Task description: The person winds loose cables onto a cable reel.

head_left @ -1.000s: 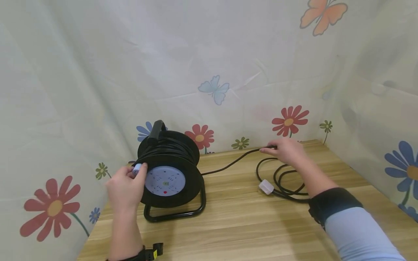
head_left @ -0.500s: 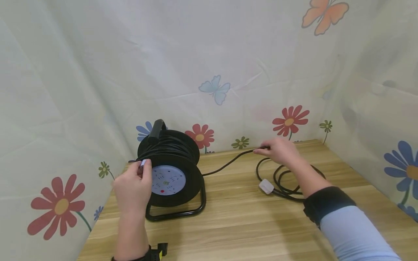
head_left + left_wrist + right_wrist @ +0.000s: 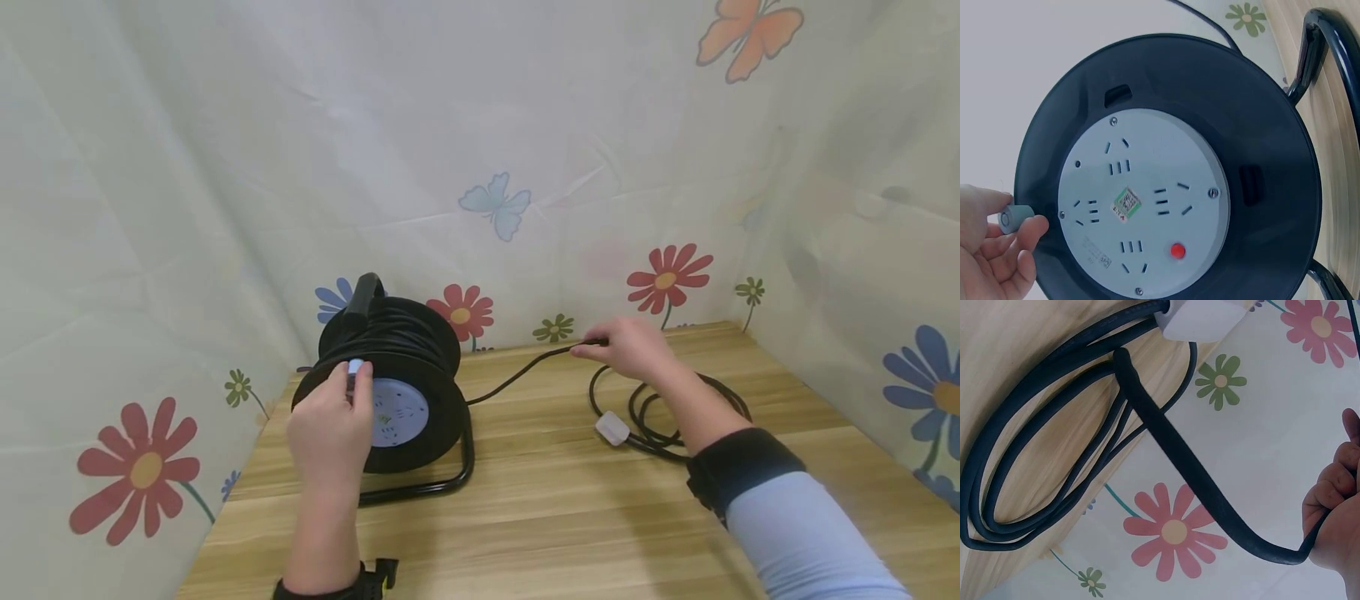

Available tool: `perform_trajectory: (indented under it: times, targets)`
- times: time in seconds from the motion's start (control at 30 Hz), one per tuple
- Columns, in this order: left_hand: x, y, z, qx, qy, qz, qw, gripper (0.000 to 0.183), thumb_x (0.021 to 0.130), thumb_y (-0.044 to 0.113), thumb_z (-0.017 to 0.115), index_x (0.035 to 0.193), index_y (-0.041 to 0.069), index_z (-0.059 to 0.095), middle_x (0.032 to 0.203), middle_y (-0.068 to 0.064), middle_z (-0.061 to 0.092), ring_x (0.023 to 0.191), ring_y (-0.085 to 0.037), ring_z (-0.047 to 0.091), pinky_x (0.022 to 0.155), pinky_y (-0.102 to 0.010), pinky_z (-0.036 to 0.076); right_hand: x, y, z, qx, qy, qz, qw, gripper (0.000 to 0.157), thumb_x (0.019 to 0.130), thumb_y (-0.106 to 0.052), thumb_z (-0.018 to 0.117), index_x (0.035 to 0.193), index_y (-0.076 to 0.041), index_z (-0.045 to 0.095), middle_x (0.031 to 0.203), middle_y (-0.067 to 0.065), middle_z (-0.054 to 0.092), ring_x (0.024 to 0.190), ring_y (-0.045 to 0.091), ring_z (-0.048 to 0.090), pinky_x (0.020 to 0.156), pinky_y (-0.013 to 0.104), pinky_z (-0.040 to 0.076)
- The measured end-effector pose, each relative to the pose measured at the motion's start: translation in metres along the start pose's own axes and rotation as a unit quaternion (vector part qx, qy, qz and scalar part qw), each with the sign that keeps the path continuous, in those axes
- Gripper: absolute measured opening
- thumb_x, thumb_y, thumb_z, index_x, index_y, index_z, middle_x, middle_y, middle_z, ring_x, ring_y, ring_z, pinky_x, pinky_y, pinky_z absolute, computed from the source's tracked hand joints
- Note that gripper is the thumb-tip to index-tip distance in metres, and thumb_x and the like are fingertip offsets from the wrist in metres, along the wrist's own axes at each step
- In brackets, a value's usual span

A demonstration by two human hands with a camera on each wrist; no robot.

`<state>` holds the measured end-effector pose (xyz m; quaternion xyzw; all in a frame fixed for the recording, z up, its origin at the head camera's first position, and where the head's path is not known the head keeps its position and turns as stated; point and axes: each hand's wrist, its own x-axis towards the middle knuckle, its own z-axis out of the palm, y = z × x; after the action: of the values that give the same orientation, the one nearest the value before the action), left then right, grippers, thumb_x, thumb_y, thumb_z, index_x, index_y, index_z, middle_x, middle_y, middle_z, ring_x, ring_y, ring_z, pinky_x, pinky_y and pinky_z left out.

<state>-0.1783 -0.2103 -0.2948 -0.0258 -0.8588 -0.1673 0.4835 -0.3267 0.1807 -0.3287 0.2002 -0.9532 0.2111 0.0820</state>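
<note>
A black cable reel (image 3: 420,450) stands on its tubular frame at the left of the table, black cable (image 3: 408,327) wound on its drum. Its pale socket panel (image 3: 1147,150) with a red button faces me. My left hand (image 3: 333,429) pinches the small pale crank knob (image 3: 1015,219) at the disc's rim between thumb and fingers. To the right, my right hand (image 3: 633,350) grips the black cord (image 3: 525,369), which runs from the reel into its fingers. Beyond that hand, loose cord loops (image 3: 997,487) lie on the table by a white plug (image 3: 612,428).
The wooden table (image 3: 525,525) meets a white curtain (image 3: 375,167) printed with flowers and butterflies at the back and sides. The reel's carry handle (image 3: 365,296) rises above the drum. The reel's tube foot (image 3: 420,492) sticks out in front.
My left hand has moved the knob up and right along the circle, and the socket panel has turned clockwise. My right hand has shifted left toward the reel with the cord.
</note>
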Motion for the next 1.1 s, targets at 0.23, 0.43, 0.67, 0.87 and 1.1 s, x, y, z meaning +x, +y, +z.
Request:
perform_trajectory:
  times: [0.23, 0.43, 0.67, 0.87, 1.1]
  targets:
    - [-0.005, 0.011, 0.01, -0.019, 0.005, 0.033, 0.9992, 0.036, 0.1, 0.025, 0.064, 0.101, -0.009, 0.072, 0.081, -0.019, 0.074, 0.061, -0.035, 0.067, 0.052, -0.047, 0.052, 0.0, -0.004, 0.004, 0.004, -0.007, -0.013, 1.0, 0.031, 0.094, -0.048, 0.07, 0.103, -0.02, 0.079, 0.096, -0.002, 0.075, 0.088, 0.022, 0.068, 0.073, 0.043, 0.052]
    - [-0.007, 0.023, 0.02, -0.027, 0.014, 0.067, 0.9973, 0.035, 0.099, 0.025, 0.066, 0.1, -0.01, 0.072, 0.079, -0.019, 0.073, 0.059, -0.033, 0.067, 0.049, -0.045, 0.051, -0.002, -0.019, 0.004, 0.017, -0.026, -0.008, 0.999, 0.039, 0.095, -0.048, 0.069, 0.118, -0.017, 0.078, 0.114, 0.005, 0.074, 0.107, 0.03, 0.068, 0.086, 0.05, 0.052]
    - [-0.013, 0.036, 0.031, -0.052, 0.014, 0.08, 0.9954, 0.034, 0.097, 0.023, 0.068, 0.098, -0.01, 0.073, 0.075, -0.019, 0.072, 0.051, -0.032, 0.063, 0.046, -0.043, 0.05, 0.0, -0.033, 0.01, 0.027, -0.042, -0.017, 0.999, 0.036, 0.097, -0.044, 0.068, 0.119, -0.018, 0.077, 0.116, 0.005, 0.074, 0.108, 0.029, 0.068, 0.087, 0.05, 0.053]
    - [-0.019, 0.045, 0.037, -0.079, -0.006, 0.067, 0.9946, 0.036, 0.096, 0.022, 0.068, 0.069, 0.0, 0.064, 0.055, -0.008, 0.059, 0.041, -0.023, 0.049, 0.04, -0.038, 0.039, 0.002, -0.046, 0.02, 0.03, -0.061, -0.037, 0.997, 0.03, 0.098, -0.045, 0.067, 0.115, -0.024, 0.078, 0.117, 0.0, 0.073, 0.109, 0.026, 0.067, 0.087, 0.048, 0.053]
    - [-0.03, 0.052, 0.044, -0.083, -0.06, 0.056, 0.9932, 0.044, 0.091, 0.02, 0.073, 0.055, 0.011, 0.049, 0.047, 0.0, 0.048, 0.039, -0.017, 0.042, 0.039, -0.033, 0.031, 0.005, -0.067, 0.033, 0.023, -0.082, -0.079, 0.993, 0.024, 0.099, -0.042, 0.066, 0.111, -0.026, 0.079, 0.111, -0.006, 0.074, 0.106, 0.02, 0.068, 0.087, 0.045, 0.053]
